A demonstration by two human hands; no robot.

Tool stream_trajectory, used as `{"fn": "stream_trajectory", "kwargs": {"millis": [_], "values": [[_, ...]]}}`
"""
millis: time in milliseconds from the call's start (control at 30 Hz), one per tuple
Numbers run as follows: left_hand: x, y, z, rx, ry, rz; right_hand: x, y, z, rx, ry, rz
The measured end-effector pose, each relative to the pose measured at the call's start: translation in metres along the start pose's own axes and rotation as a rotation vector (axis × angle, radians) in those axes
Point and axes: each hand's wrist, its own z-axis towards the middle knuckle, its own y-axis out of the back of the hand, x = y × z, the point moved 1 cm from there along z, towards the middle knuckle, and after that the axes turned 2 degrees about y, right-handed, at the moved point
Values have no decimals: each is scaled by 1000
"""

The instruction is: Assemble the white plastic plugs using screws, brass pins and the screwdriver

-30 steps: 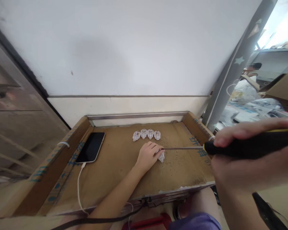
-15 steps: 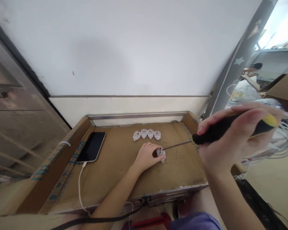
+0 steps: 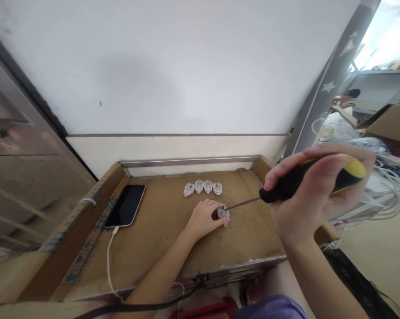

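Observation:
My left hand [image 3: 204,218] grips a small white plug part [image 3: 223,213] by its sides on the cardboard surface. My right hand [image 3: 316,195] is wrapped round the black and yellow handle of a screwdriver [image 3: 244,202]. The shaft slants down to the left, and its tip is at the top of the held plug part; the exact contact is too small to make out. Beyond my left hand, several similar white plug parts [image 3: 208,186] stand in a row with metal pins upward.
A phone [image 3: 126,206] with a white cable [image 3: 109,261] lies at the left. Raised cardboard edges [image 3: 67,239] flank the work surface. At the right are an open carton [image 3: 394,126], coiled white cables and a distant person [image 3: 346,98].
My right hand and the screwdriver have moved left and slightly down, the tip now further over the plug part. My left hand keeps its hold.

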Motion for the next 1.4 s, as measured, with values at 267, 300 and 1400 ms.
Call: {"fn": "stream_trajectory", "kwargs": {"millis": [267, 300, 1400], "values": [[-2, 1, 0, -11, -41, 3, 2, 0, -6, 45, -37, -103], [-2, 1, 0, -8, -38, 2, 2, 0, -7, 44, -34, -107], [-2, -1, -2, -75, -16, 5, 0, 9, -8, -41, -9, -59]]}}
